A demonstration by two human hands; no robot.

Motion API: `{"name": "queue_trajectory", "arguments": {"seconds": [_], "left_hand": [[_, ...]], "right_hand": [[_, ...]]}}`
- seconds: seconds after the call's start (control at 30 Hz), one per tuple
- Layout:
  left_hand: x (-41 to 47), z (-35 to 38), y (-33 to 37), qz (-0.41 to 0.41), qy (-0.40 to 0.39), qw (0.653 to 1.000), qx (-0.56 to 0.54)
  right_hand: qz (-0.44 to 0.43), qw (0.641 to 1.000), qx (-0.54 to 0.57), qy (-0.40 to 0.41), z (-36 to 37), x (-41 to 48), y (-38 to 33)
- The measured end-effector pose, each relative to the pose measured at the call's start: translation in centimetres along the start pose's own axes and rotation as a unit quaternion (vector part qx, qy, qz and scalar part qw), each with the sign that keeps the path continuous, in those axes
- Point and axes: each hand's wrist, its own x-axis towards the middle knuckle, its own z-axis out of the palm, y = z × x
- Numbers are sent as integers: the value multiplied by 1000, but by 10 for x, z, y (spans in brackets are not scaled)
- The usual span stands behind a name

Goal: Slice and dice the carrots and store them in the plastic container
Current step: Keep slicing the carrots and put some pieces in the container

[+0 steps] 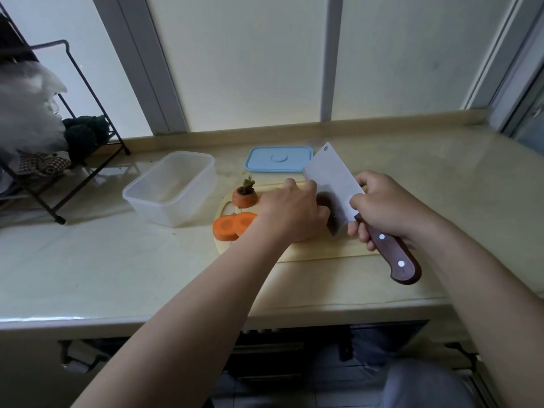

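View from above a pale bench (117, 260) below a window. On a cutting board (323, 251), the left hand (294, 210) is pressed down with fingers curled under. What it holds is hidden, probably the uncut carrot, so its grip cannot be told. The right hand (382, 207) grips the wooden handle of a cleaver (332, 184), fingers wrapped round it. The blade stands just right of the left knuckles, its length running away from the person, edge down near the board. Two round carrot slices (226, 228) lie left of the left hand, with the leafy carrot top (244, 195) behind them. The clear container (164, 210), holding no carrot, sits further left, nearer the left hand. Its blue lid (278, 159) lies behind the board.
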Motion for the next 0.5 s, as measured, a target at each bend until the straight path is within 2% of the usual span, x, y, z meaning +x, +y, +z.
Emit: {"name": "queue_trajectory", "arguments": {"seconds": [0.5], "left_hand": [[10, -5, -26, -132, 3, 990, -44]], "right_hand": [[-7, 999, 22, -26, 34, 28, -19]]}}
